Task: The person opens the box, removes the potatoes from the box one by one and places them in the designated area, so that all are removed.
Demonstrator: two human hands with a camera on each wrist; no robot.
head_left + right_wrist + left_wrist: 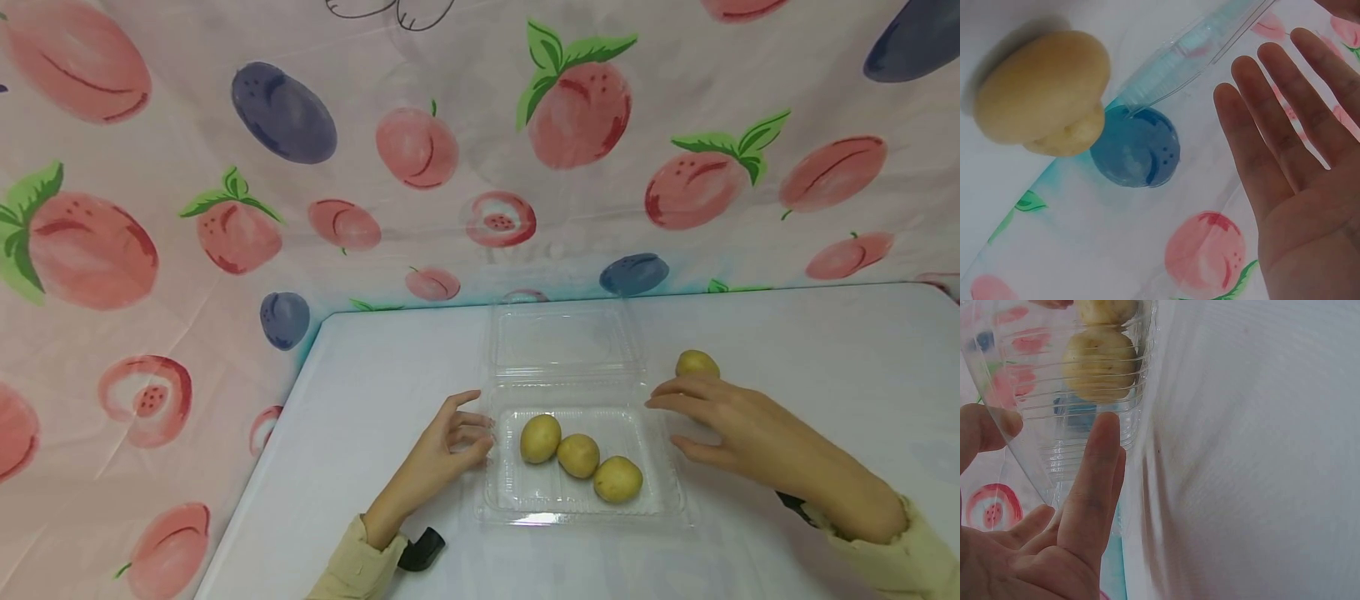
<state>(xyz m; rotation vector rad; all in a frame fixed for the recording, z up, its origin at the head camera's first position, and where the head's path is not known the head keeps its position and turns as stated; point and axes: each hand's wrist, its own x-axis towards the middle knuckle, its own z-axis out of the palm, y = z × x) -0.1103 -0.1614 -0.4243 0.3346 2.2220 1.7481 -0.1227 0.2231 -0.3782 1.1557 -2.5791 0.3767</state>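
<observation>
A clear plastic clamshell box (517,493) lies on the table, its lid (566,340) folded back away from me. Three yellow potatoes sit inside in a slanting row: left (540,439), middle (578,456) and right (618,479). At the box's left side is my left hand (448,437), its fingers (1090,494) extended along the ribbed wall; whether they press it I cannot tell. My right hand (738,429) hovers by the right edge, fingers fairly straight, holding nothing. Beyond it lies a potato (696,363), partly hidden; the right wrist view shows a large potato (1044,87) overlapping another (1075,134).
A white cloth covers the table (375,367). Behind it and on the left hangs a fruit-print curtain (345,275). Black straps or mounts (422,550) show at both wrists, near the pale sleeves (356,562).
</observation>
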